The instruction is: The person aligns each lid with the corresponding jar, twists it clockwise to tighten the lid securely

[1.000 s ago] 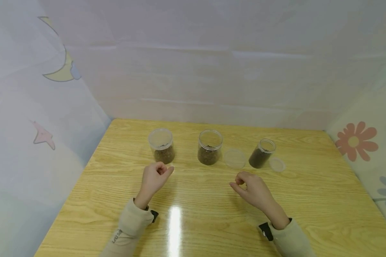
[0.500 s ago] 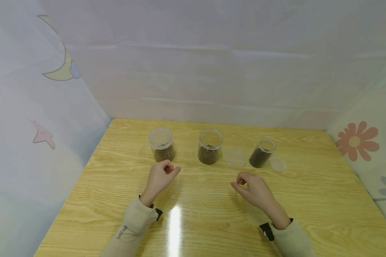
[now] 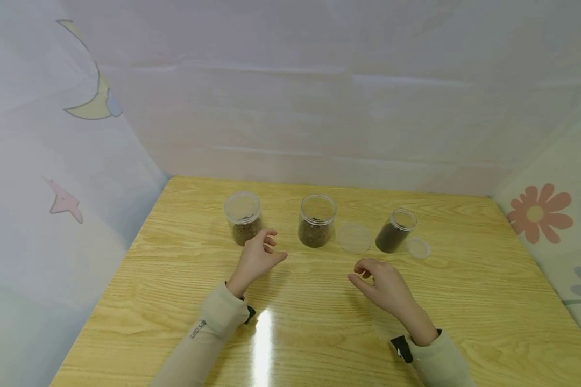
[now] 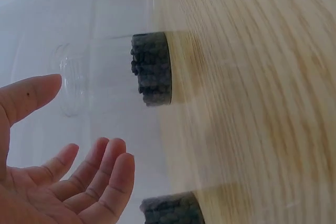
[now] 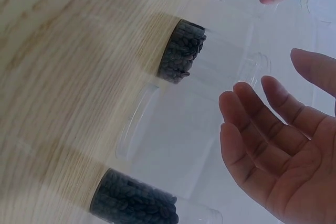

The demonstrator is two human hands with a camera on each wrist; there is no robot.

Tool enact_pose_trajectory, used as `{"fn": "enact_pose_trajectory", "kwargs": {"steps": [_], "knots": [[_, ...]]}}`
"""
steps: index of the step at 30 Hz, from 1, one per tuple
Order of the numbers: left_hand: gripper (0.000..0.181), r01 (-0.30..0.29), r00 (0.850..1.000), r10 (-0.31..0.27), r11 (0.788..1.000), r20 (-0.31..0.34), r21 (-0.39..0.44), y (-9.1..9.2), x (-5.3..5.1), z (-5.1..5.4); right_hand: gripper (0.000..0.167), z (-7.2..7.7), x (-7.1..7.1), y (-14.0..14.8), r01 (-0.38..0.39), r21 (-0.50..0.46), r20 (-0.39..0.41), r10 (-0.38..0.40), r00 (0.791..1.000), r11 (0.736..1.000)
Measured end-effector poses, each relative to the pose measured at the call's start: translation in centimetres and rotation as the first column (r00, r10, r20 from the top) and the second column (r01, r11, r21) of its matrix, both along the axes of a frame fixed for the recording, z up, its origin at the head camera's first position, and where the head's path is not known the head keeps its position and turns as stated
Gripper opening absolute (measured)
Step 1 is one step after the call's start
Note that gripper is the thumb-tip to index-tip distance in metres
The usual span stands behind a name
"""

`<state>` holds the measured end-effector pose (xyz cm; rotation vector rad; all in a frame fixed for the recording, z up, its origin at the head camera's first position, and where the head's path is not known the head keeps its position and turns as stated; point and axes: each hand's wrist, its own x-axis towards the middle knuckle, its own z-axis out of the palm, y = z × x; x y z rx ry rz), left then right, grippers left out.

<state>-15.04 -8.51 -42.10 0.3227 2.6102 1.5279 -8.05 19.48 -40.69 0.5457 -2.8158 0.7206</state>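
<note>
Three clear jars with dark beans stand in a row: a left jar [image 3: 246, 231], a middle jar [image 3: 314, 233] and a narrower right jar [image 3: 391, 238]. My left hand [image 3: 256, 260] is in front of the left jar, its thumb and fingers spread apart and holding nothing. In the left wrist view the left hand [image 4: 79, 182] faces the middle jar [image 4: 152, 69] without touching it. My right hand [image 3: 387, 286], fingers loosely bent and empty, hovers in front of the right jar. The right wrist view has the right hand [image 5: 283, 150] near the middle jar [image 5: 181, 51].
A large clear lid [image 3: 353, 238] lies between the middle and right jars, and a small lid [image 3: 418, 248] lies right of the right jar. The wooden table [image 3: 290, 333] meets printed cloth walls [image 3: 290, 123] at the back and sides.
My left hand has moved right and slightly forward, and its thumb and fingers have spread apart. The right hand has stayed nearly still.
</note>
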Motion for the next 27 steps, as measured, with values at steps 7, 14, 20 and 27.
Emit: {"fn": "enact_pose_trajectory", "kwargs": {"steps": [7, 14, 20, 27], "knots": [[0.071, 0.0, 0.998, 0.0, 1.0, 0.06, 0.007, 0.9, -1.1, -0.6, 0.013, 0.0, 0.0, 0.1, -0.005, -0.003, 0.006, 0.005, 1.0, 1.0], [0.09, 0.014, 0.997, -0.012, 1.0, 0.081, -0.019, 1.8, -2.2, -1.1, 0.013, 0.1, 0.0, 0.2, -0.005, -0.009, -0.001, 0.005, 1.0, 1.0], [0.098, 0.031, 0.998, -0.031, 0.999, 0.062, -0.005, 2.5, -3.2, -1.4, 0.013, 0.3, 0.1, 0.2, -0.001, -0.01, 0.009, 0.001, 1.0, 1.0], [0.104, 0.046, 0.998, -0.047, 0.999, 0.032, 0.015, 3.5, -4.1, -1.9, 0.013, 0.5, 0.1, 0.2, 0.005, -0.011, 0.016, -0.005, 1.0, 1.0]]}}
